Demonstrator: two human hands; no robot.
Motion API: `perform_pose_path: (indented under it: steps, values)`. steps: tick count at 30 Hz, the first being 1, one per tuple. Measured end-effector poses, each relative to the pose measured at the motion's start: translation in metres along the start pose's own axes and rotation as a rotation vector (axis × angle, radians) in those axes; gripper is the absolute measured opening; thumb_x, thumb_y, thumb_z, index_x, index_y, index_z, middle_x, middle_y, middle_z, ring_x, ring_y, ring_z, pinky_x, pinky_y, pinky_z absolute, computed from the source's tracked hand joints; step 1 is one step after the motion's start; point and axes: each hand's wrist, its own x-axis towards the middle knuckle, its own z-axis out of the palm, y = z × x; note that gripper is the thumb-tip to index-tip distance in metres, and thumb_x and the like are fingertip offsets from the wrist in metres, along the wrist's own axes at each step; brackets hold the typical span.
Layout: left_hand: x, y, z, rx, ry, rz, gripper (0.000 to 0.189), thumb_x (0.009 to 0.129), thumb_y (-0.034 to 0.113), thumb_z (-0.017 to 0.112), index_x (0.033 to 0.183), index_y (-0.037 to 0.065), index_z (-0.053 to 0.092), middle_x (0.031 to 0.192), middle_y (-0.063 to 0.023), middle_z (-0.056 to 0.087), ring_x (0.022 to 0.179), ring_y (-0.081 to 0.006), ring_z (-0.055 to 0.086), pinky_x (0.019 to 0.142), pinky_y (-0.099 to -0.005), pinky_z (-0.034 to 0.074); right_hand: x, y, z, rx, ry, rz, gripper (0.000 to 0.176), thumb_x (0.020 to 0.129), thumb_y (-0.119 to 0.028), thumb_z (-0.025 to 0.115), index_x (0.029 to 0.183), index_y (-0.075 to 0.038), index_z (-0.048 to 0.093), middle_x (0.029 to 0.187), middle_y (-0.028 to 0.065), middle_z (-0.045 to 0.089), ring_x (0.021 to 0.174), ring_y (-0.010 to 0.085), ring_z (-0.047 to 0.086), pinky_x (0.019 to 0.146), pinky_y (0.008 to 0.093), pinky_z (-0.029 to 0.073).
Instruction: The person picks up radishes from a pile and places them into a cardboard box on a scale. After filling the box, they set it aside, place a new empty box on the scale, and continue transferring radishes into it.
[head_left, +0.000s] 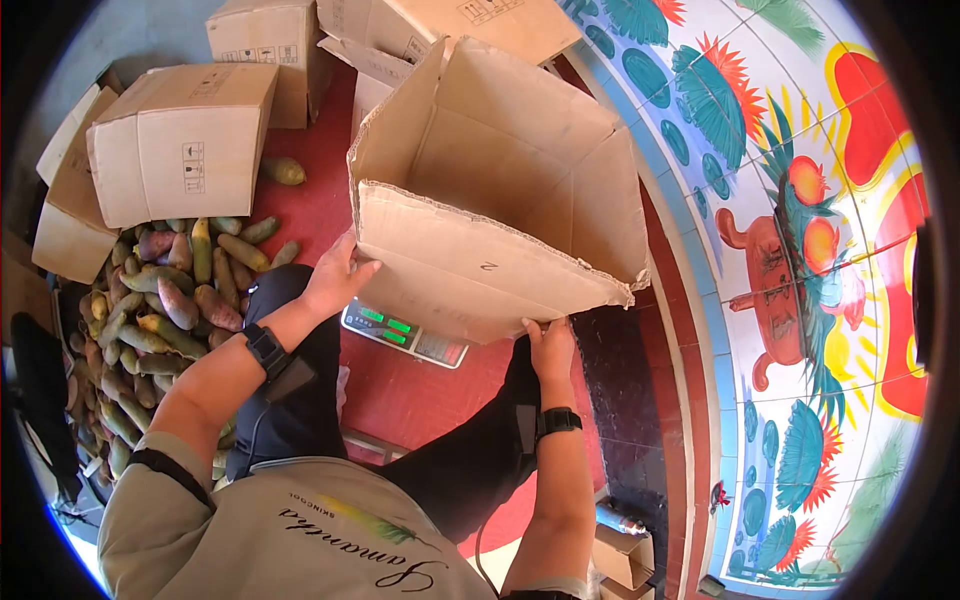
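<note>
The left hand point(340, 275) and right hand point(550, 350) clasp the cardboard box point(500, 200) — empty. Fruit point(160, 300) lies heaped nearby, unpacked.

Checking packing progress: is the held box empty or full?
Empty: the open box shows only bare cardboard inside; nothing lies in it.

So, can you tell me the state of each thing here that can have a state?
Box: open, flaps out, empty inside, tilted.
Left hand: closed on the box's lower edge.
Right hand: closed on the box's bottom corner.
Scale: switched on, display lit green.
Fruit: loose in a heap on the floor.
</note>
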Motion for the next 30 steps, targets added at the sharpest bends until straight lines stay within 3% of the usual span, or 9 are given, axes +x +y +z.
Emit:
perform_pose_path:
  steps: [3,9,19,21,24,28,30]
  values:
    - [0.003,0.000,0.004,-0.081,0.028,0.022,0.056,0.078,0.005,0.058,0.129,0.004,0.035,0.105,-0.0137,0.056,0.093,-0.0206,0.057,0.082,-0.0306,0.044,0.000,0.003,0.004,0.054,0.039,-0.022,0.040,0.074,-0.026,0.067,0.092,0.004,0.049,0.078,0.0196,0.060,0.072,0.0361,0.059,0.064,0.0437,0.046]
    - [0.006,-0.008,0.004,-0.188,-0.019,-0.029,0.059,0.078,0.003,0.058,0.131,0.005,0.033,0.105,-0.0112,0.056,0.092,-0.0153,0.056,0.081,-0.0276,0.044,-0.005,0.015,0.013,-0.009,-0.006,-0.013,0.043,0.076,-0.031,0.066,0.085,0.008,0.050,0.073,0.0230,0.058,0.070,0.0386,0.058,0.063,0.0437,0.046]
    - [0.004,-0.017,-0.003,-0.134,-0.019,-0.015,0.054,0.076,0.006,0.059,0.126,0.004,0.038,0.104,-0.0132,0.056,0.093,-0.0219,0.056,0.083,-0.0314,0.043,-0.014,0.017,0.019,-0.057,-0.032,-0.092,0.046,0.074,-0.033,0.067,0.085,0.009,0.052,0.078,0.0254,0.058,0.071,0.0398,0.058,0.063,0.0440,0.047]
    - [0.003,-0.017,-0.003,-0.107,-0.041,-0.040,0.054,0.075,0.006,0.057,0.126,0.003,0.038,0.107,-0.0146,0.054,0.096,-0.0230,0.055,0.084,-0.0311,0.043,-0.016,0.013,0.017,-0.044,0.022,-0.093,0.030,0.074,-0.020,0.068,0.078,0.007,0.056,0.071,0.0195,0.062,0.068,0.0341,0.061,0.062,0.0405,0.047]
    - [0.001,-0.013,-0.004,-0.088,-0.051,0.023,0.055,0.075,0.005,0.056,0.126,0.001,0.037,0.112,-0.0168,0.052,0.099,-0.0251,0.053,0.086,-0.0317,0.041,-0.020,0.014,0.017,-0.071,0.004,-0.106,0.041,0.073,-0.027,0.070,0.089,0.007,0.053,0.083,0.0242,0.059,0.073,0.0382,0.058,0.065,0.0439,0.047]
    - [0.000,-0.008,-0.011,-0.004,-0.066,0.043,0.057,0.073,0.002,0.055,0.127,0.001,0.036,0.119,-0.0186,0.047,0.108,-0.0263,0.049,0.091,-0.0317,0.039,-0.025,0.008,0.011,-0.029,-0.024,-0.082,0.041,0.071,-0.025,0.070,0.093,0.005,0.053,0.085,0.0224,0.059,0.075,0.0373,0.058,0.066,0.0434,0.047]
    - [-0.001,-0.013,-0.013,0.096,-0.014,0.131,0.062,0.071,-0.002,0.052,0.130,0.002,0.032,0.122,-0.0189,0.044,0.114,-0.0274,0.045,0.096,-0.0329,0.036,-0.028,0.000,0.003,-0.005,0.024,-0.058,0.027,0.072,-0.014,0.068,0.087,0.004,0.053,0.077,0.0178,0.061,0.071,0.0331,0.060,0.064,0.0405,0.047]
